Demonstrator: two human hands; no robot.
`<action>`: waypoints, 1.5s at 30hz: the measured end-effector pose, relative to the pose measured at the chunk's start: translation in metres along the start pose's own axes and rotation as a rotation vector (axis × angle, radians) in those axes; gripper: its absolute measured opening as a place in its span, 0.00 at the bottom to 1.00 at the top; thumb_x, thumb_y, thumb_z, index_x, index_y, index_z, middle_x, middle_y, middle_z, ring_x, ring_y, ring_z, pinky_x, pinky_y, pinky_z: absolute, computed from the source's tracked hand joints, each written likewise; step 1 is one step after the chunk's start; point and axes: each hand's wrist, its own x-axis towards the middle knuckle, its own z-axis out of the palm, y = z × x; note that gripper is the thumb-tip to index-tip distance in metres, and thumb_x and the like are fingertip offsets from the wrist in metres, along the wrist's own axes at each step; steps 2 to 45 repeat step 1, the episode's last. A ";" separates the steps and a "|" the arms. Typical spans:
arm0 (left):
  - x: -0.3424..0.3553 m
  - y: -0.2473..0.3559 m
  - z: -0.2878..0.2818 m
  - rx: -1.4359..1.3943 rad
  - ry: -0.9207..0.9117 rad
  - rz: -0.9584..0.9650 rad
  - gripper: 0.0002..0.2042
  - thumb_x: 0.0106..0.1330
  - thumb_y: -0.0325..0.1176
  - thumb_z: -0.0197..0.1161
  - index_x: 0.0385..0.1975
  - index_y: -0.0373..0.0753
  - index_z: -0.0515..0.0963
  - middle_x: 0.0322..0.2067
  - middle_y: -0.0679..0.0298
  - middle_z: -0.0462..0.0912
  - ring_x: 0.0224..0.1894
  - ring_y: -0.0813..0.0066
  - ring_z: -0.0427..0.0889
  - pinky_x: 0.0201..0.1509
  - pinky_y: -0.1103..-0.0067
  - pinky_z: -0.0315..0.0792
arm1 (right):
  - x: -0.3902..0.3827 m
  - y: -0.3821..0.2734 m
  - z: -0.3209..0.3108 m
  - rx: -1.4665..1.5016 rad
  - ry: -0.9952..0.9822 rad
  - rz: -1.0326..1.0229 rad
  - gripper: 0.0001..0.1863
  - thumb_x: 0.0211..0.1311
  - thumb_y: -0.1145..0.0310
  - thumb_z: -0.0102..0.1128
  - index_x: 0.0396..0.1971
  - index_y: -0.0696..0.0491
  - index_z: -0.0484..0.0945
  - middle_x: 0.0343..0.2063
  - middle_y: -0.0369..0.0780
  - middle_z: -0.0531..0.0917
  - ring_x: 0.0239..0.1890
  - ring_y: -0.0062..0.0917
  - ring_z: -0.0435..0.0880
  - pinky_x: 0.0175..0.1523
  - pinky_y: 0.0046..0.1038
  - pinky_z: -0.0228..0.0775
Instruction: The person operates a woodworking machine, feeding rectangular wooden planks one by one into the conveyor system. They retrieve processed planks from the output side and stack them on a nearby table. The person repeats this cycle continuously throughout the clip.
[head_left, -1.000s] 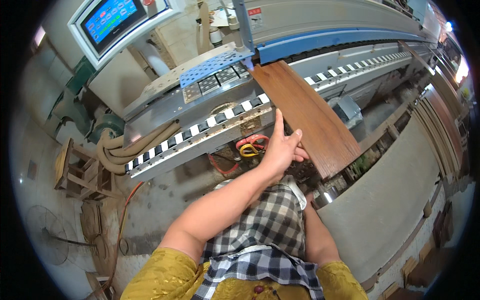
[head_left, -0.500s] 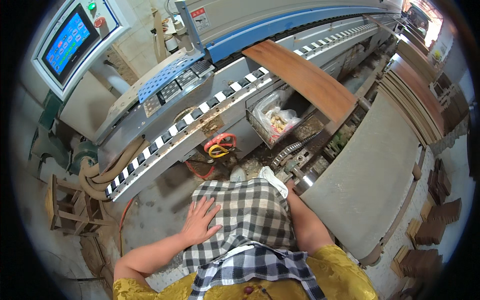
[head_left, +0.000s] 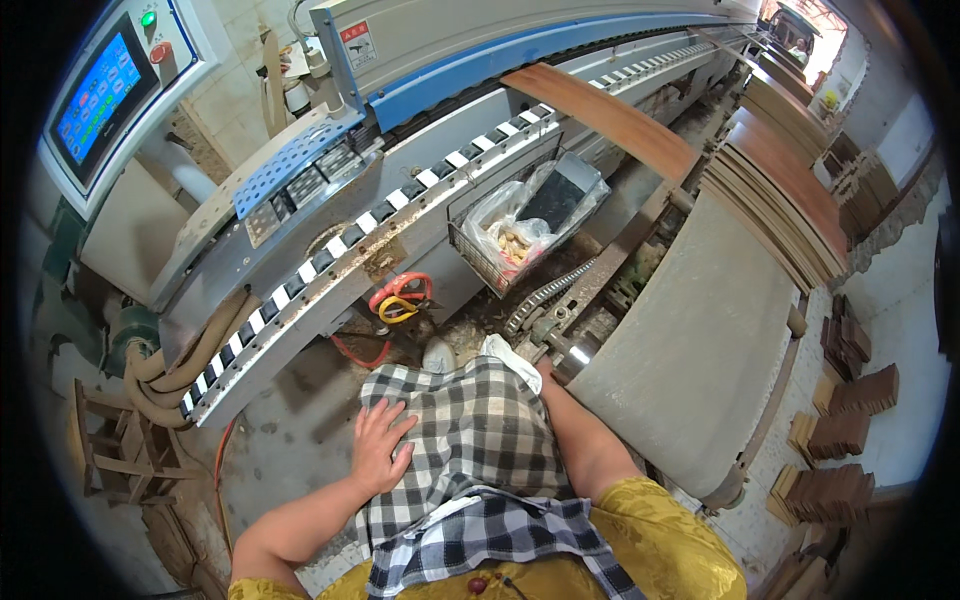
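Observation:
My left hand (head_left: 381, 447) lies flat on the black-and-white checked apron (head_left: 478, 415) over my lap, fingers spread, holding nothing. My right forearm (head_left: 592, 440) reaches forward along the apron's right side. At its end my right hand is mostly hidden near a white cloth (head_left: 511, 363) and the metal roller (head_left: 576, 355), so its fingers do not show. Ahead, a brown wood-grain board (head_left: 610, 118) lies across from the machine's blue beam (head_left: 480, 85) toward the grey conveyor belt (head_left: 690, 350).
A wire basket (head_left: 480, 262) with a clear plastic bag hangs off the machine's rail. Red-handled and yellow-handled tools (head_left: 400, 295) hang beside it. Stacked boards (head_left: 775, 200) stand at the far right. A control screen (head_left: 100, 95) is at upper left, a wooden stool (head_left: 125, 440) below.
The brown board has moved away along the machine, uncovering more of the wire basket. My view has shifted slightly right. My left hand stays resting on the apron.

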 end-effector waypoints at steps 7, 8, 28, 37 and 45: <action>0.001 -0.001 0.000 -0.005 -0.004 0.000 0.20 0.54 0.37 0.57 0.50 0.47 0.73 0.57 0.60 0.66 0.63 0.55 0.57 0.66 0.55 0.43 | 0.008 0.009 -0.004 -0.003 -0.001 -0.035 0.15 0.62 0.64 0.45 0.32 0.57 0.79 0.30 0.42 0.82 0.26 0.31 0.80 0.30 0.36 0.72; 0.001 -0.001 0.000 -0.005 -0.004 0.000 0.20 0.54 0.37 0.57 0.50 0.47 0.73 0.57 0.60 0.66 0.63 0.55 0.57 0.66 0.55 0.43 | 0.008 0.009 -0.004 -0.003 -0.001 -0.035 0.15 0.62 0.64 0.45 0.32 0.57 0.79 0.30 0.42 0.82 0.26 0.31 0.80 0.30 0.36 0.72; 0.001 -0.001 0.000 -0.005 -0.004 0.000 0.20 0.54 0.37 0.57 0.50 0.47 0.73 0.57 0.60 0.66 0.63 0.55 0.57 0.66 0.55 0.43 | 0.008 0.009 -0.004 -0.003 -0.001 -0.035 0.15 0.62 0.64 0.45 0.32 0.57 0.79 0.30 0.42 0.82 0.26 0.31 0.80 0.30 0.36 0.72; 0.001 -0.001 0.000 -0.005 -0.004 0.000 0.20 0.54 0.37 0.57 0.50 0.47 0.73 0.57 0.60 0.66 0.63 0.55 0.57 0.66 0.55 0.43 | 0.008 0.009 -0.004 -0.003 -0.001 -0.035 0.15 0.62 0.64 0.45 0.32 0.57 0.79 0.30 0.42 0.82 0.26 0.31 0.80 0.30 0.36 0.72; 0.001 -0.001 0.000 -0.005 -0.004 0.000 0.20 0.54 0.37 0.57 0.50 0.47 0.73 0.57 0.60 0.66 0.63 0.55 0.57 0.66 0.55 0.43 | 0.008 0.009 -0.004 -0.003 -0.001 -0.035 0.15 0.62 0.64 0.45 0.32 0.57 0.79 0.30 0.42 0.82 0.26 0.31 0.80 0.30 0.36 0.72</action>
